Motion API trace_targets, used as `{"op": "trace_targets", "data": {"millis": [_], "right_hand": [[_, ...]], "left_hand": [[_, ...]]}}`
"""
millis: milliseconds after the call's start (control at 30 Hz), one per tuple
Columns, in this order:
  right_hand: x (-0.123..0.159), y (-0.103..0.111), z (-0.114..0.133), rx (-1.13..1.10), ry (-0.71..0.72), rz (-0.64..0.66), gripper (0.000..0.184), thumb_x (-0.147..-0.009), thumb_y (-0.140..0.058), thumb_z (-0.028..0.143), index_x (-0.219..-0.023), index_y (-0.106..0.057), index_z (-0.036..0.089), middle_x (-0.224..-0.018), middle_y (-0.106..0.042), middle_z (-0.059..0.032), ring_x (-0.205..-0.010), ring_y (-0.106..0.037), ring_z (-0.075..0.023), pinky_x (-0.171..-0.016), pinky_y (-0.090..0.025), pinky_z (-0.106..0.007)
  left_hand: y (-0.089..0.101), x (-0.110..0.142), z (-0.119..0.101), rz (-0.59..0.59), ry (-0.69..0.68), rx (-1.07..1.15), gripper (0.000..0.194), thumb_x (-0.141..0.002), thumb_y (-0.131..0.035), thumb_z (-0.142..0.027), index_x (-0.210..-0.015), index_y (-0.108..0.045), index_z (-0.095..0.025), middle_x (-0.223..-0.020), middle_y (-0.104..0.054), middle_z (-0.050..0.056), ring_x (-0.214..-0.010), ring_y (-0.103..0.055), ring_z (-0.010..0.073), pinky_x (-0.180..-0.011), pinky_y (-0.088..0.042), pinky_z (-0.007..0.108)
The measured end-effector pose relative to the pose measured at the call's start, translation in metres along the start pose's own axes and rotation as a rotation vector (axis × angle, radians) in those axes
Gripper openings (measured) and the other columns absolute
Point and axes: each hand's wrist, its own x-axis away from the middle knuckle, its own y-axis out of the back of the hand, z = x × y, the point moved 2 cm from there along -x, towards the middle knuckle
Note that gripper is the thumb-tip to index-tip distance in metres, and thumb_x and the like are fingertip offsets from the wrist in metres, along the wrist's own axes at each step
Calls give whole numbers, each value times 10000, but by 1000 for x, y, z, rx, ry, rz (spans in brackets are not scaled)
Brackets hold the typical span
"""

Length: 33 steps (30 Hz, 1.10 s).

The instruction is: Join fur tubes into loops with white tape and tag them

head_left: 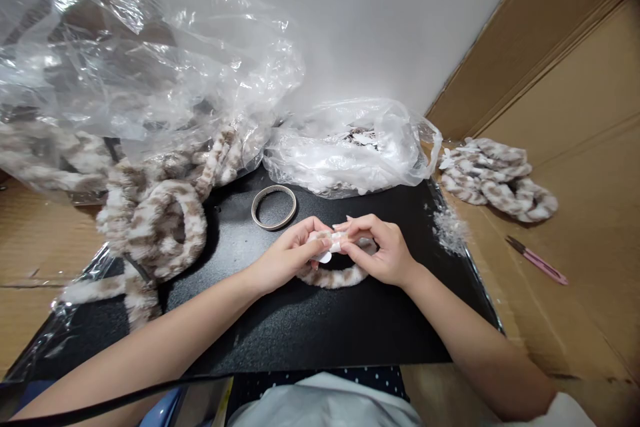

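A white and brown spotted plush ring rests on the black tabletop, its far side raised between my hands. My left hand pinches that far side from the left, with a small white tag by the thumb. From the right, my right hand grips the same stretch with thumb and fingertips. The fingers partly cover the plush and whatever small detail lies between them. Just behind my left hand lies a roll of tape, nearly used up, flat on the table.
Plush rings spill from a large clear plastic bag at left. A smaller bag of white pieces sits at the back. On cardboard at right are more plush rings and pink-handled thread snips. Clear scraps lie near the table's right edge.
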Motion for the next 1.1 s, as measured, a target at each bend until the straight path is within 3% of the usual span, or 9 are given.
{"op": "trace_targets", "data": {"millis": [167,267,367,533,700,867,1100], "right_hand": [[-2,-6,0,-243,-265,-30,354,-727,-734,202,-951,-464,246,-808,-645,16,-840,-688,-169,-764,-574,-309],[-3,-6,-2,-294,-362,42,468,-675,-752,169,-1037,-467,249,-924,-597,4,-801,-642,-131,-733,-552,-273],[-4,-5,-3,-314,-422,125,493,-665,-710,107,-1071,-468,249,-884,-601,19,-788,-628,-122,-735,-533,-265],[-5,-4,-1,-202,-467,67,475,-649,-703,106,-1049,-485,239,-831,-667,18,-748,-652,-135,-713,-519,-272],[-4,-7,0,-194,-467,18,500,-630,-681,72,-1057,-479,237,-916,-689,-9,-790,-677,-144,-736,-531,-277],[-3,-5,0,-127,-410,51,466,-662,-649,74,-1072,-498,238,-874,-680,6,-779,-678,-139,-717,-516,-254],[-5,-1,4,-37,-396,83,420,-701,-664,122,-1073,-508,238,-725,-687,49,-630,-640,-120,-656,-477,-230]], "left_hand": [[-1,4,-1,52,-53,-80,263,-844,-611,-404,-896,-506,-169,-740,-520,-26,-620,-459,84,-555,-381,182],[-1,7,-3,61,-104,-206,231,-873,-581,-387,-918,-534,-165,-736,-530,-22,-626,-473,93,-556,-372,189],[-2,10,-6,62,-180,-401,204,-900,-550,-361,-943,-583,-165,-777,-588,-4,-676,-510,112,-596,-385,203],[-3,9,-9,27,-241,-588,230,-936,-491,-349,-1009,-623,-175,-780,-605,3,-649,-508,118,-601,-385,217],[-3,7,-12,-26,-401,-631,160,-919,-524,-264,-958,-654,-179,-1029,-587,66,-944,-566,174,-824,-426,257],[-2,8,-11,-35,-350,-659,177,-930,-505,-290,-980,-634,-181,-875,-615,34,-773,-557,151,-709,-416,247],[-1,9,-11,-83,-306,-616,203,-911,-525,-324,-970,-643,-170,-866,-645,42,-772,-562,167,-693,-406,252]]}}
